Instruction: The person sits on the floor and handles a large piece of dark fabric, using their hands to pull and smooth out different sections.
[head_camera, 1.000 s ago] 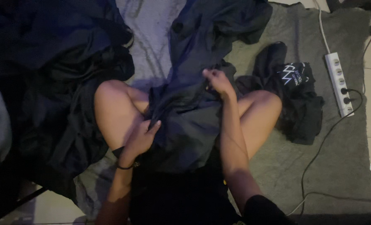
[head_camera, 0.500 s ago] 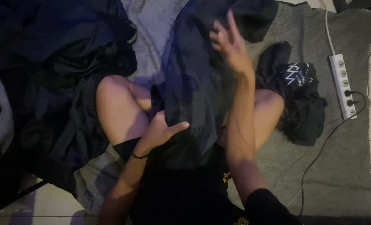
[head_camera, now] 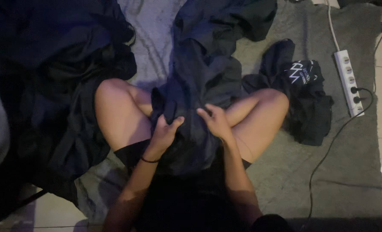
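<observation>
The left hand [head_camera: 165,131] was closed on a fold of the dark garment [head_camera: 203,90], thumb on top and fingers tucked beneath the cloth. The right hand [head_camera: 216,120] lay just beside it, fingers curled down into the same fabric, pinching it. Both hands sat at the garment's near end, above the lap, which kept that edge gathered while the remainder trailed away from the hands across the grey rug [head_camera: 354,172].

The garment passed between the 2 bare knees of the seated person; the crossed legs appeared to serve as a support for the cloth. A thin black band [head_camera: 149,160] circled the left wrist.

To the right of the right hand, beyond the knee, a second black garment with a white print [head_camera: 304,92] lay crumpled on the rug. Further right, a white power strip [head_camera: 349,81] lay with 2 plugs inserted and a black cable [head_camera: 328,154] looping toward the person. To the left of the left hand, a large heap of dark fabric [head_camera: 53,86] lay well apart.
</observation>
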